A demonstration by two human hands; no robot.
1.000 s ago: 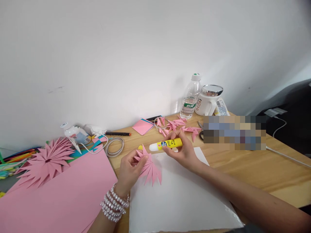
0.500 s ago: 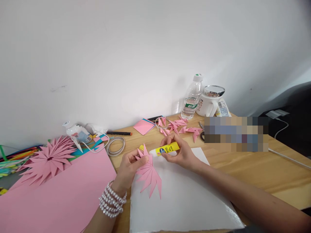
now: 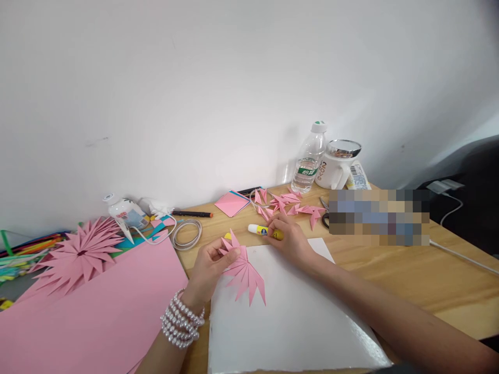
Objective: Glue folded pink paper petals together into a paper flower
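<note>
My left hand [image 3: 208,270] pinches a fan of folded pink paper petals [image 3: 245,272] just over the near-left corner of a white sheet [image 3: 288,317]. My right hand [image 3: 290,240] holds a yellow glue stick [image 3: 265,231] down low at the table, its white end pointing left, just beyond the white sheet's far edge. A small yellow cap [image 3: 227,236] lies by the fan's tip. Several loose folded pink petals [image 3: 290,203] lie beyond my right hand.
A large pink sheet [image 3: 89,311] and a finished pink paper flower [image 3: 78,254] lie at left with a glue bottle [image 3: 122,213] and tape ring [image 3: 186,234]. A water bottle [image 3: 310,158], white mug [image 3: 337,163] and scissors [image 3: 323,213] stand at the back. A cable [image 3: 460,254] crosses the right.
My right hand has lowered the glue stick from beside the pink fan down to the table and away from it. My left hand has turned the fan slightly.
</note>
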